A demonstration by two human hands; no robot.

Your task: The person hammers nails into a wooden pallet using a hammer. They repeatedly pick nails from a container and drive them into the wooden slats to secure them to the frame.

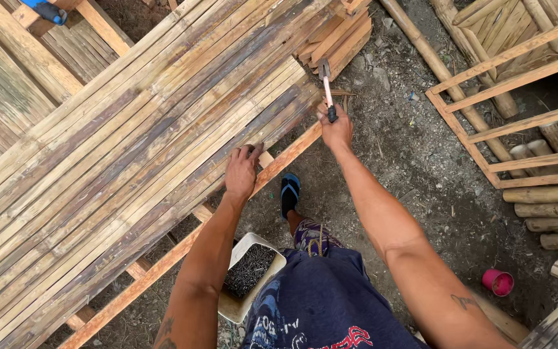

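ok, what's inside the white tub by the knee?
The white tub holds a heap of dark nails, filling most of it. Its bottom is covered by the heap, and the left forearm hides its near-left edge.

Bare dirt ground (pixel 421 161) lies open rightward; bamboo slat panel (pixel 130 161) blocks left; wooden frame (pixel 518 123) bounds far right.

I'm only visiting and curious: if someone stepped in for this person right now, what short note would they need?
Left hand: pressed flat on the edge of the bamboo slat panel, fingers at the wooden rail.
Right hand: gripping a raised hammer beyond the panel's edge.
A tray of nails sits at the person's knee.
Done: slats lie side by side across the frame.
Left: whether this edge is nailed cannot be seen.
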